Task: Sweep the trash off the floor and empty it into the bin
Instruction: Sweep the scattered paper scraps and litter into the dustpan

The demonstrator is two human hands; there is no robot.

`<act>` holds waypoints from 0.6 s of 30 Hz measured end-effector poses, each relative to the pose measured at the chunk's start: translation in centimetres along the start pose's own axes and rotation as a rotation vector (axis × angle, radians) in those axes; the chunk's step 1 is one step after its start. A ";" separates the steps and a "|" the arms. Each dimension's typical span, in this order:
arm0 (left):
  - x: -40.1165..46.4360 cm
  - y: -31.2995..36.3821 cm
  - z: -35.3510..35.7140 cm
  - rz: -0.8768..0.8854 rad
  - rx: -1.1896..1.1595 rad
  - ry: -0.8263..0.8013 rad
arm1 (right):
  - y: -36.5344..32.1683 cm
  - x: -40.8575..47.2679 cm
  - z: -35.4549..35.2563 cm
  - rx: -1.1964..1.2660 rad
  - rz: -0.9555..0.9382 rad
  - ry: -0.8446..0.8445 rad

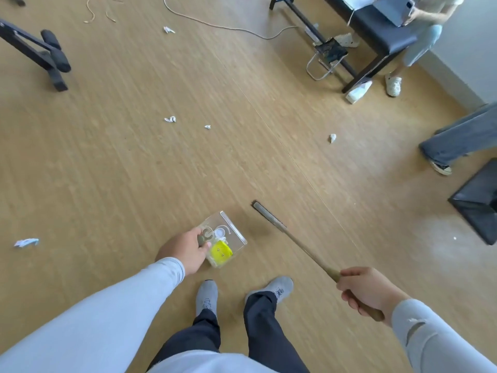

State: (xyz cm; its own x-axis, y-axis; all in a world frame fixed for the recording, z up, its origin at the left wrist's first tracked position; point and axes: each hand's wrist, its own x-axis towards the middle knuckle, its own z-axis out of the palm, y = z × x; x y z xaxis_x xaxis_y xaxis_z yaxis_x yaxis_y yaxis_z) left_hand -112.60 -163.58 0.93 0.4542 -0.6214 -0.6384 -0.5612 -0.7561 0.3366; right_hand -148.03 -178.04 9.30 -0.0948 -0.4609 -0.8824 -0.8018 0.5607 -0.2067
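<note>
My left hand (185, 250) grips a clear plastic dustpan (232, 232) held low over the wooden floor; a yellow scrap and a white cap lie inside it. My right hand (367, 290) is closed around the wooden handle of a broom (295, 242), whose narrow dark head rests on the floor just right of the dustpan. Several crumpled white paper scraps lie scattered: one paper scrap (170, 119) ahead, a smaller scrap (207, 127) beside it, a scrap (333, 137) to the right, one at far left (26, 242) and one far back (168, 29). No bin is identifiable.
A black bench (382, 33) with a seated person stands at back right, a folding stool (326, 56) beside it. Another person's jeans leg (457, 141) and a black box (478, 203) are at right. Black exercise equipment (48, 52) sits at left. A white cable (215, 22) crosses the floor.
</note>
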 end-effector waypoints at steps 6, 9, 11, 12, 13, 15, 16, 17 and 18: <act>0.9 7.1 -1.0 0.081 0.063 0.010 | 4.1 0.6 -4.7 0.182 0.065 0.014; 1.6 11.8 -1.1 0.110 0.086 0.025 | 4.7 1.3 -8.0 0.337 0.103 0.024; 2.2 15.3 -1.2 0.117 0.103 0.039 | 5.0 2.1 -10.5 0.400 0.103 0.038; 2.4 17.1 -1.2 0.120 0.111 0.046 | 5.1 2.5 -11.8 0.419 0.101 0.050; 2.7 18.9 -1.2 0.124 0.116 0.053 | 5.2 3.0 -13.2 0.436 0.096 0.064; 3.1 22.3 -1.1 0.145 0.124 0.065 | 5.3 4.1 -15.9 0.465 0.077 0.098; 3.3 23.8 -1.1 0.157 0.119 0.068 | 5.3 4.7 -17.3 0.478 0.060 0.106; 3.5 25.2 -1.0 0.162 0.110 0.070 | 5.1 5.2 -18.6 0.489 0.044 0.108; 3.7 26.4 -1.0 0.166 0.101 0.074 | 4.9 5.7 -19.7 0.496 0.033 0.107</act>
State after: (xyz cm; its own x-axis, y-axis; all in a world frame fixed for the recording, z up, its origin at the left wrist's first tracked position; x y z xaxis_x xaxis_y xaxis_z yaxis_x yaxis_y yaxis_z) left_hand -125.06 -186.03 8.13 0.3968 -0.7520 -0.5263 -0.6975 -0.6198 0.3597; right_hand -164.15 -191.48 11.55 -0.1956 -0.4909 -0.8490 -0.4232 0.8232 -0.3785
